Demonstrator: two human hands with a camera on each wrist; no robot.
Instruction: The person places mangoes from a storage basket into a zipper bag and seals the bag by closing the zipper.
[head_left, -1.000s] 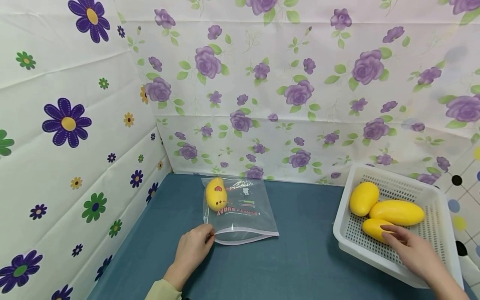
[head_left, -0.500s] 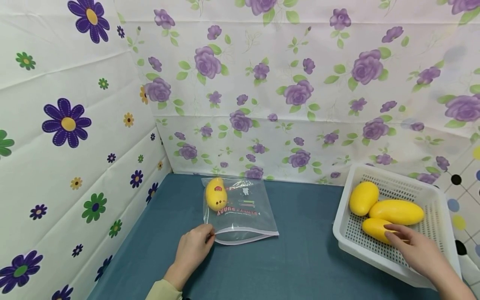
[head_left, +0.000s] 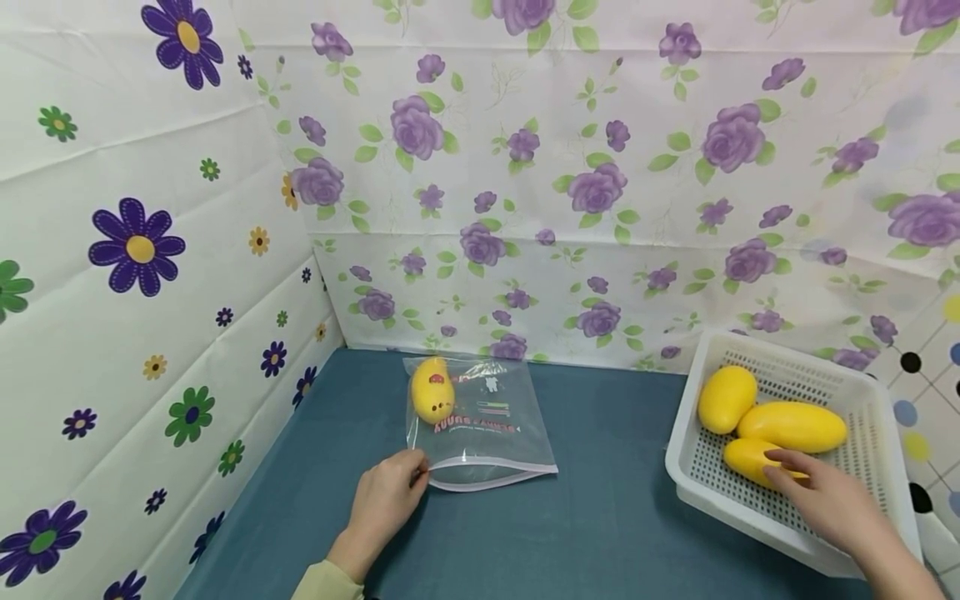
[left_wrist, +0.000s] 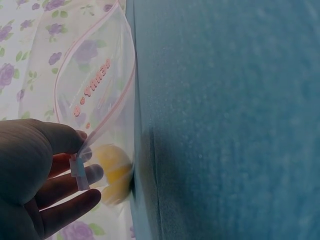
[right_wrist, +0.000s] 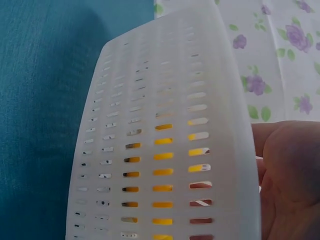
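A clear zip bag (head_left: 487, 429) with red print lies flat on the blue table (head_left: 600, 533), and one yellow mango (head_left: 432, 390) sits in its far corner. My left hand (head_left: 418, 477) pinches the bag's near left corner. The left wrist view shows thumb and finger of the left hand (left_wrist: 79, 162) on the zipper tab, with the bag (left_wrist: 95, 85) and its mango (left_wrist: 115, 170) beyond. My right hand (head_left: 780, 468) reaches into a white slotted basket (head_left: 873, 392) and grips the nearest mango (head_left: 742, 457). Two more mangoes (head_left: 791, 425) lie behind it.
Flowered sheets wall the table at the back and the left. The basket stands at the right edge. In the right wrist view the basket's wall (right_wrist: 165, 150) fills the frame, with yellow showing through its slots and my palm (right_wrist: 290, 180) beside it.
My right hand has slid slightly further onto the nearest mango and curled around it. The left hand and the bag have not moved.
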